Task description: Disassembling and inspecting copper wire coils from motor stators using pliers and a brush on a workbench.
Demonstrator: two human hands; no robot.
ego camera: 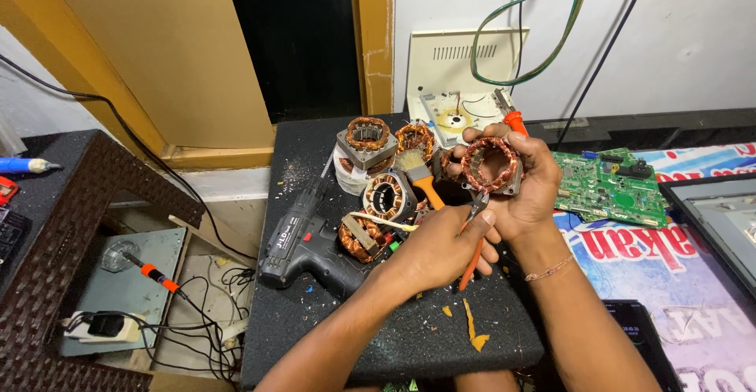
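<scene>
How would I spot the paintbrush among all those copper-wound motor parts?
Look at the dark workbench, at the cluster of motor stators behind the hands. The paintbrush lies among them, just left of the stator in the right hand. Only it has pale bristles and an orange handle.

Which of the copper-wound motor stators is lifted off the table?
The stator gripped in the right hand, its ring opening facing the camera. The other stators lie on the black table, untouched. The left hand holds orange-handled pliers beside it.

A dark speckled surface (pixel 394 337) carries a black drill (pixel 303 242), several copper-wound motor coils (pixel 368 141), a paintbrush (pixel 417 173) and orange scraps (pixel 472 330).
</scene>
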